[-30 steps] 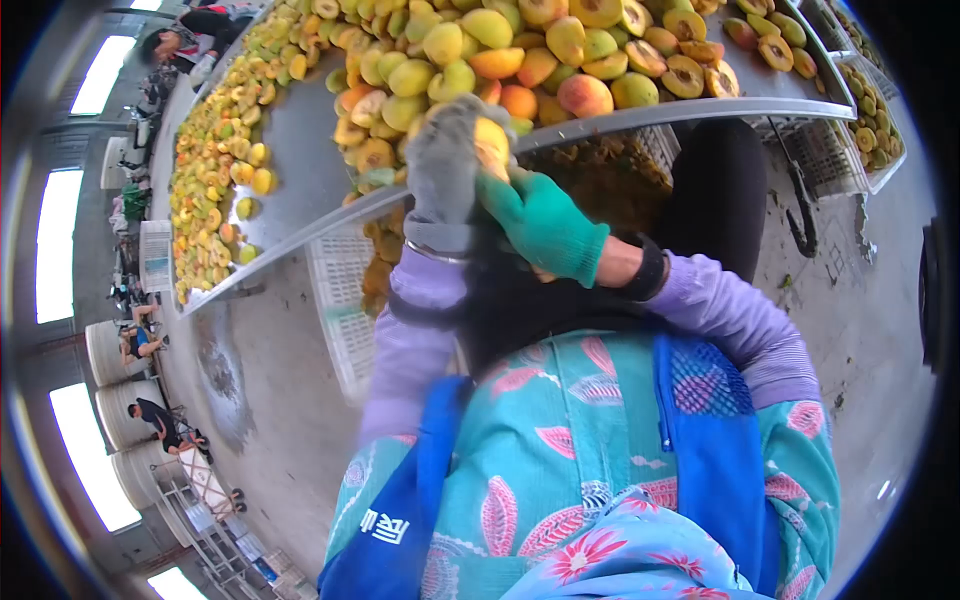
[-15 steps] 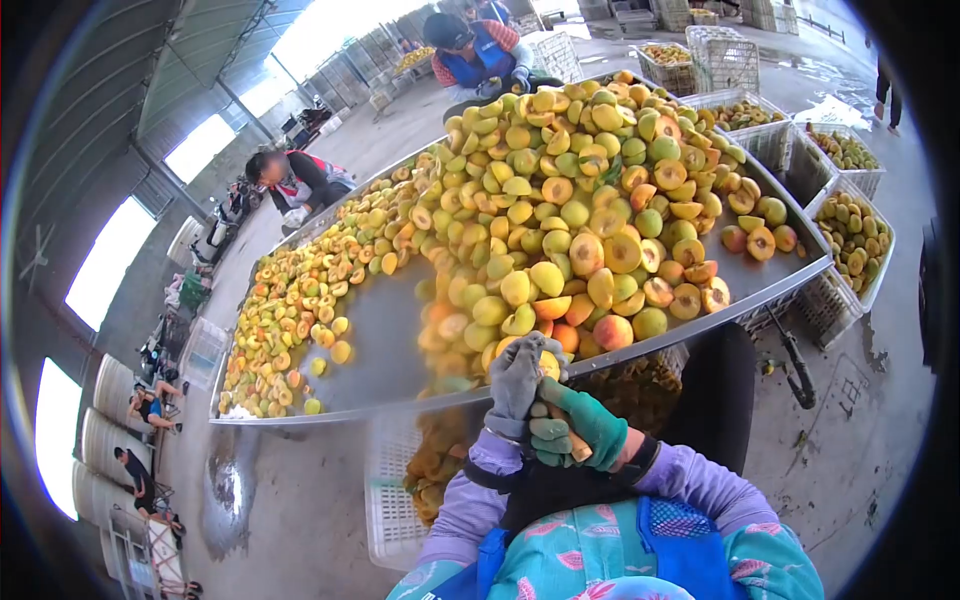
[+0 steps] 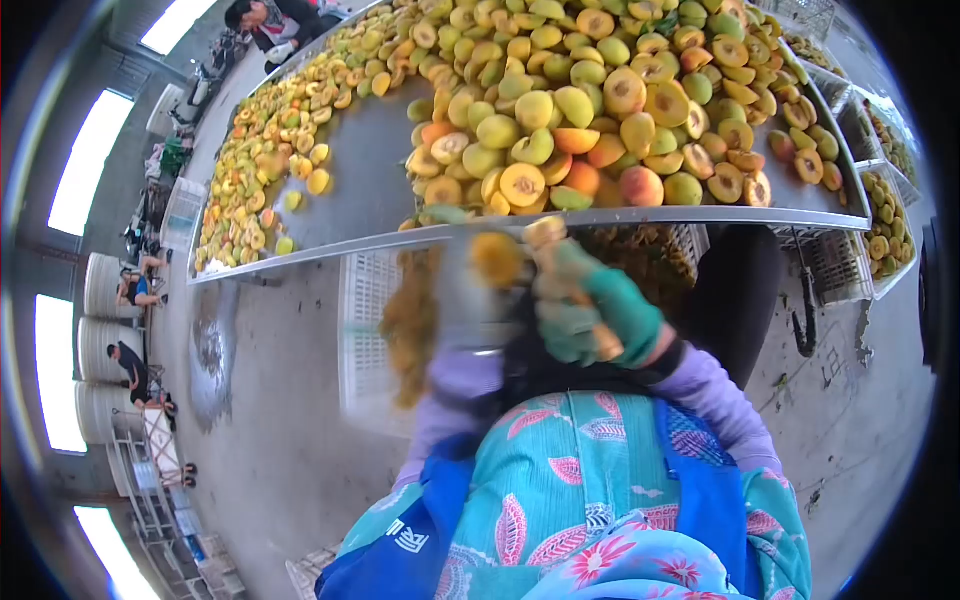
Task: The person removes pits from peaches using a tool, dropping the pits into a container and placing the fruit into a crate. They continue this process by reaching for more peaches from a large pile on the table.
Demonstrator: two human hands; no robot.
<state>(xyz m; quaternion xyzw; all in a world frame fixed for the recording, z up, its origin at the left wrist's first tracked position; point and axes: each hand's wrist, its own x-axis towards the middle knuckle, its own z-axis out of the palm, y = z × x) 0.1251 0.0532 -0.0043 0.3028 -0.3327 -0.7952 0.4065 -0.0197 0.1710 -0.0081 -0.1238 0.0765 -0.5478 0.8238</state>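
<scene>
My left hand (image 3: 466, 300), in a grey glove, is smeared by motion just off the table's front edge. A yellow-orange peach piece (image 3: 496, 260) shows at its fingers. Close by on the right, my right hand (image 3: 610, 305) in a green glove is closed around a tool with a wooden handle (image 3: 605, 342); the tool's working end cannot be made out. Beyond both hands, halved peaches (image 3: 522, 184) lie heaped on the metal table (image 3: 370, 165), cut faces and pits showing on many.
Below the table edge stands a white crate (image 3: 365, 330) with brownish fruit pieces, blurred. More crates of peaches (image 3: 885, 215) are at the right. A co-worker (image 3: 275, 28) bends over the table's far left side. Seated people (image 3: 135, 370) are at the far left.
My view has tilted down, so the table sits higher in it. My hands have moved apart; the left has drawn left with the peach piece, while the right still grips the wooden handle.
</scene>
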